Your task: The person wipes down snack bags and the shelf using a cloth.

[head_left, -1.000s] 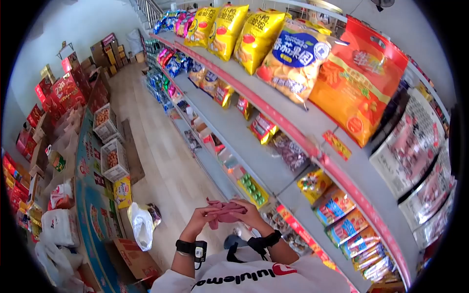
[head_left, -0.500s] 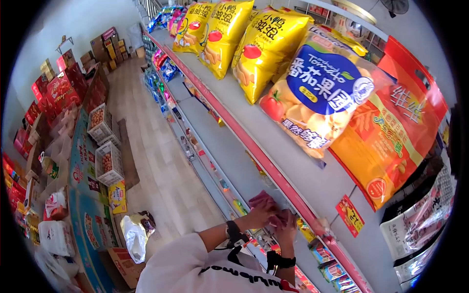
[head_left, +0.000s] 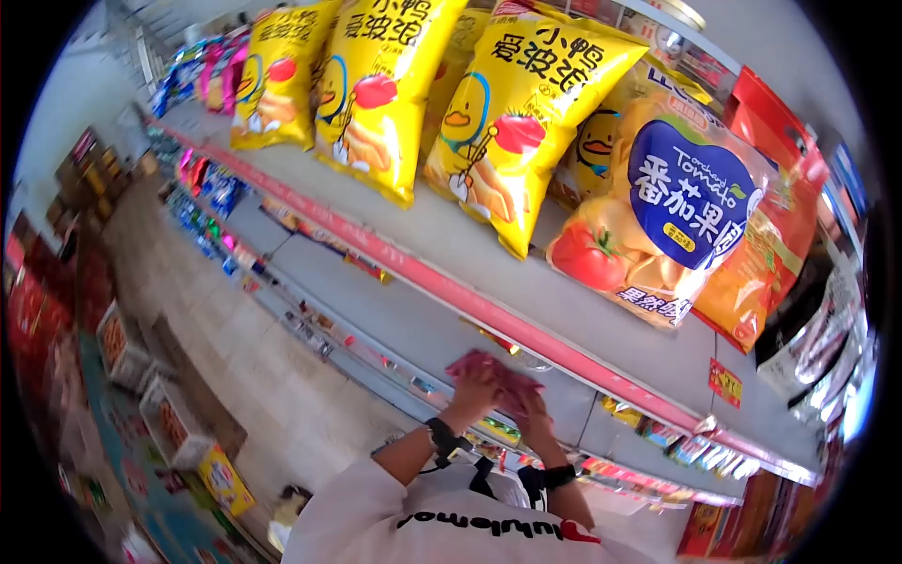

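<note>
A dark pink cloth [head_left: 508, 379] is in both my hands, over the lower grey shelf [head_left: 413, 324]. My left hand [head_left: 474, 397] grips its left part, fingers bent around it. My right hand [head_left: 535, 420] is closed on the right part. Some fingertips are hidden by the cloth and the hands. Above and beyond my hands runs the red-edged upper shelf [head_left: 512, 282], carrying yellow snack bags [head_left: 531, 122] and a tomato snack bag [head_left: 658, 202].
An orange snack bag [head_left: 766, 254] and dark-and-white packets [head_left: 822, 320] stand at the right. Small packets [head_left: 695, 451] line the lower shelf at right. Across the aisle floor [head_left: 254, 376], white crates [head_left: 174, 423] and a yellow box [head_left: 225, 479] sit by the opposite display.
My view has swung to the right, so the shelves and bags appear further left. The bunched cloth now looks more spread between my two hands.
</note>
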Demonstrator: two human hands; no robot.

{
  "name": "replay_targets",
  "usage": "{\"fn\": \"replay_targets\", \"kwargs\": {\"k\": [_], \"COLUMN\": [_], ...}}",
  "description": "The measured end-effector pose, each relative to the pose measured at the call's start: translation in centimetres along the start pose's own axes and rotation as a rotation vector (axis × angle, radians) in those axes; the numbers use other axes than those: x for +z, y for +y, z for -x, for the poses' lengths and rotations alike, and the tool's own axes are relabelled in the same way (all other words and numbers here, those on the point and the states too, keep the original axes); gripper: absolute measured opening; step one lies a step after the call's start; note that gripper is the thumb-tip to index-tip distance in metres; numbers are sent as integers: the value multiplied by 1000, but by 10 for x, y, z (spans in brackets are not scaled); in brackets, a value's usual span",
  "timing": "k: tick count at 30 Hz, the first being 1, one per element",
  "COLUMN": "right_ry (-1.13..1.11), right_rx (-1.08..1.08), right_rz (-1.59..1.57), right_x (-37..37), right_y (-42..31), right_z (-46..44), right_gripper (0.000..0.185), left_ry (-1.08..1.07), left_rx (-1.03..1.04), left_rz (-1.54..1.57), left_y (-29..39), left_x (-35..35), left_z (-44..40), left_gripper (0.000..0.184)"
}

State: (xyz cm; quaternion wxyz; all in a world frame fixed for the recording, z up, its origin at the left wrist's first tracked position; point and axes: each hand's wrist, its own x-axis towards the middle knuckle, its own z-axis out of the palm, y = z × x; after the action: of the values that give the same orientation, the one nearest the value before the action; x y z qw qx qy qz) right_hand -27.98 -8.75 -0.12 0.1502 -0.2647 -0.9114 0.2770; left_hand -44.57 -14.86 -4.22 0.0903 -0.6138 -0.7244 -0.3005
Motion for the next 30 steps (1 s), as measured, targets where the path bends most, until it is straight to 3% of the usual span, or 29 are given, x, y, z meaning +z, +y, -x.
{"fn": "replay_targets", "kwargs": {"k": [2,4,7,9,10,13,16,19,22,24,25,27,29,30], "right_ry": [-68,-12,81,97,168,324,485,605,514,411,355,60,257,280], "right_rx": [24,-115,-128,-23,24,96,402,480,426,292,203,344,91,73], "right_rz": [59,-73,-43,253,245,256,55,54,100,92,75,210,383,317], "right_x": [28,52,95,119,128,134,90,71,86,93,91,127,143,150], "right_y": [-39,-67,-95,-109,-107,-82,-56,-46,-46,-66,-88,-102,-136,-142], "right_z": [-29,-65,-106,-118,-120,-104,-56,-38,-44,-62,-76,-101,-110,-118], "right_gripper": [55,53,49,43,34,29,28,28,32,36,39,38,39,37], "left_ry": [-54,-94,-121,-165,-206,-262,-320,-299,-371,-396,-195,-280,-255,-258], "left_rx": [-49,-117,-154,-156,-101,69,239,340,296,273,327,185,92,-2], "left_rz": [-34,-37,27,77,123,210,478,439,589,401,297,356,405,468], "left_y": [-48,-95,-156,-174,-175,-168,-125,-87,-94,-117,-141,-183,-217,-227], "left_x": [-25,-52,-78,-87,-92,-82,-38,-36,-47,-72,-65,-72,-79,-81], "left_z": [5,5,4,0,-1,-3,5,0,-6,-12,-7,-5,-1,1], "left_gripper": [25,25,26,27,29,32,34,33,29,25,23,21,22,21]}}
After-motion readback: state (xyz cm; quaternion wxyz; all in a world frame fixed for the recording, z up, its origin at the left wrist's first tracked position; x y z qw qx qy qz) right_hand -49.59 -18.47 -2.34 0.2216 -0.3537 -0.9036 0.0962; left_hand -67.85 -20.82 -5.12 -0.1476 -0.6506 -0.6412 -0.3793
